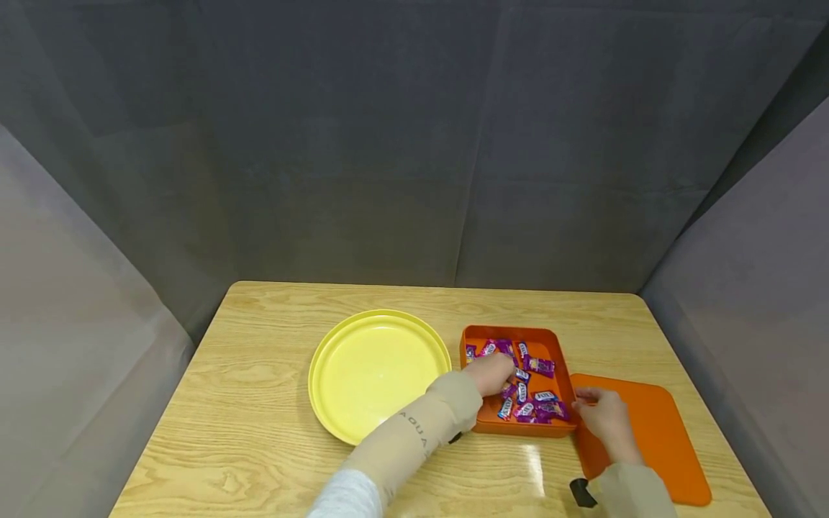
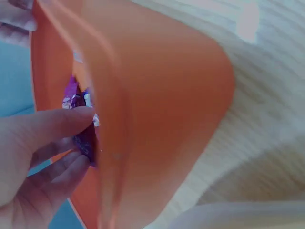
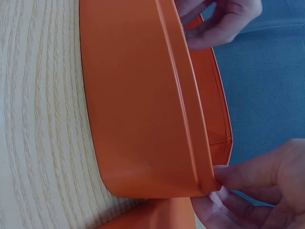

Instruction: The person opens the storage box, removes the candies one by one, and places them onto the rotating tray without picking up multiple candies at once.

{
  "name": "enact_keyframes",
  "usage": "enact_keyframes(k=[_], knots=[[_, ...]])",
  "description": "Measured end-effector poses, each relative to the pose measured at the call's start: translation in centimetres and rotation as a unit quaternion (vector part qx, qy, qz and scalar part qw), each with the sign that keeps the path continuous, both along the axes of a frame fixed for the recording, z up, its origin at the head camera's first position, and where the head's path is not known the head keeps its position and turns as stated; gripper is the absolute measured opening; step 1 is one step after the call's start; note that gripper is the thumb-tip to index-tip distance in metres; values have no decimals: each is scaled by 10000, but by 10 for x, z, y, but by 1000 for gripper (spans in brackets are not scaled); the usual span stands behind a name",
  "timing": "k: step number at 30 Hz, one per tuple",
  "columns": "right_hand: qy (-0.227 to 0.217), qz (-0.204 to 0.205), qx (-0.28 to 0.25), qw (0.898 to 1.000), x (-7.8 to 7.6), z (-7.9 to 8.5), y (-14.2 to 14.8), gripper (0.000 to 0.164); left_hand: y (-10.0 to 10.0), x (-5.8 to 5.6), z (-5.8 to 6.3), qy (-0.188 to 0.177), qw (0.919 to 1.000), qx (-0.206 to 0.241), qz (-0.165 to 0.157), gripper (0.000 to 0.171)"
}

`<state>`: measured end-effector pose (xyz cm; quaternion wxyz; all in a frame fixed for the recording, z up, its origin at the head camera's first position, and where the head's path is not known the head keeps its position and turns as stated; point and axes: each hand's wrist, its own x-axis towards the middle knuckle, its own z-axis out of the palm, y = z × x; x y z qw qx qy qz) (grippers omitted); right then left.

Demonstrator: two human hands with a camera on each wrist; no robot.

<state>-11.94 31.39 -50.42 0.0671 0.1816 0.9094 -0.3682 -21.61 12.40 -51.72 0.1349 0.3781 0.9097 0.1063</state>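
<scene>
An orange box point(image 1: 527, 429) on the table holds several small wrapped candies point(image 1: 540, 365) in purple, pink and blue. My left hand point(image 1: 490, 373) reaches over the box's left side; up close in the left wrist view, its thumb and fingers pinch a purple wrapped candy point(image 2: 85, 140) just inside the wall. At the box's right side, my right hand point(image 1: 607, 419) grips the rim, with the thumb inside and fingers outside, as the right wrist view shows. Part of the candies is hidden under the left hand.
A round yellow plate point(image 1: 378, 374) lies left of the box, partly under my left forearm. The flat orange lid point(image 1: 667, 439) rests on the table at the right, beneath my right hand. Grey cloth screens point(image 1: 363, 144) stand behind the wooden table point(image 1: 252, 403) and on both sides.
</scene>
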Motion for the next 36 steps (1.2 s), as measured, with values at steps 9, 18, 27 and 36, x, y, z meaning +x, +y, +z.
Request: enact_keyframes(k=[9, 18, 27, 36], knots=[[26, 26, -3, 10000, 1, 2, -1, 28, -9, -7, 25, 423, 9988, 223, -78, 16], [-62, -4, -59, 10000, 2, 2, -1, 28, -30, -17, 46, 515, 9975, 325, 353, 23], [-144, -63, -188, 9997, 1, 3, -2, 29, -61, -27, 54, 982, 9904, 616, 752, 19], [8, 0, -81, 10000, 1, 0, -2, 29, -106, -44, 45, 1161, 9787, 1107, 1282, 18]])
